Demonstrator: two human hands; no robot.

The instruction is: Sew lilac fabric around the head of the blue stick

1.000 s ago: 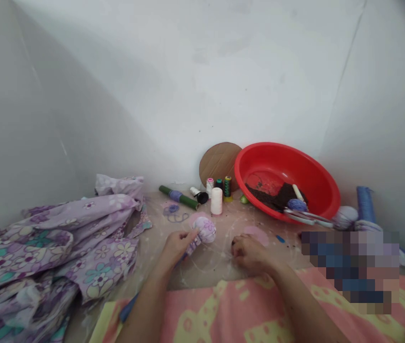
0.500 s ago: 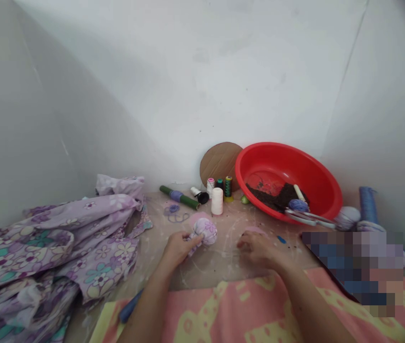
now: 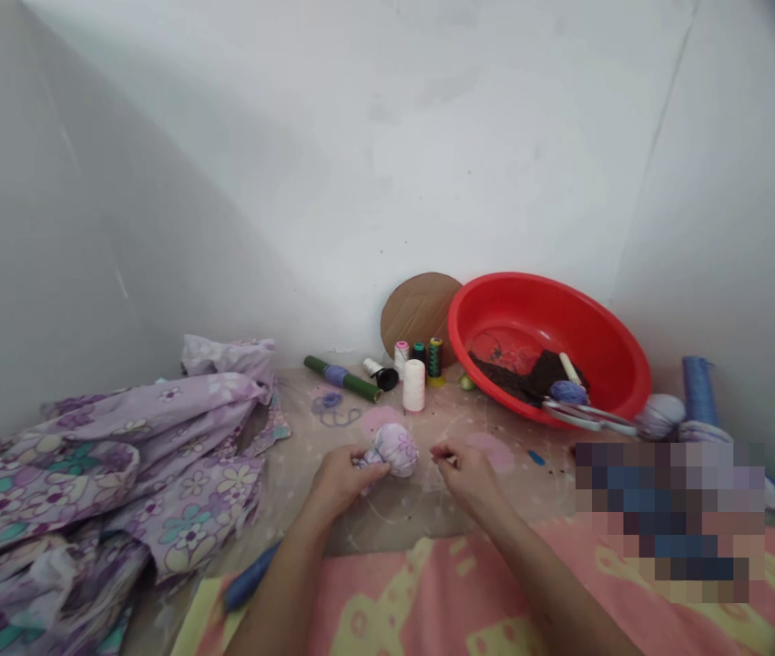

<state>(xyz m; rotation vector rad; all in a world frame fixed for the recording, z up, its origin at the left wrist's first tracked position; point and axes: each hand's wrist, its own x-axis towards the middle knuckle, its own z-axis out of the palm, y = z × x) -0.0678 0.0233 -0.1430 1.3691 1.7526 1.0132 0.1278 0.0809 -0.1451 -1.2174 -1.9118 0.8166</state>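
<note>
the work in hand seems to be the handling of a floral cloth ball (image 3: 397,449), which sits in front of the person, just above the surface (image 3: 387,519) or resting on it; i cannot tell which. the left hand (image 3: 341,478) grasps the gathered cloth at the ball's near left side, thumb along it, while the round end points right. fine dark lines cross the ball, perhaps thread. the right hand (image 3: 469,474) is near but apart from it, fingers curled and tips drawn close to the thumb; whether they pinch a thread is too fine to tell. as a judgement, the move calls for a steady left grip and a light right one, so that the gathers do not slip. beyond the ball stand a white spool (image 3: 414,385) and, behind it, a black and yellow spool (image 3: 435,360). a green tube (image 3: 368,390) and loose yarn (image 3: 331,401) lie farther left. the red basin (image 3: 596,351) leans at the right, with dark stuff inside. a heap of floral cloth (image 3: 192,515) crowds the left side, and a pink towel (image 3: 421,601) lies under the forearms. nothing stands between the hands; the loose yarn could snag if the ball strayed that way.
</note>
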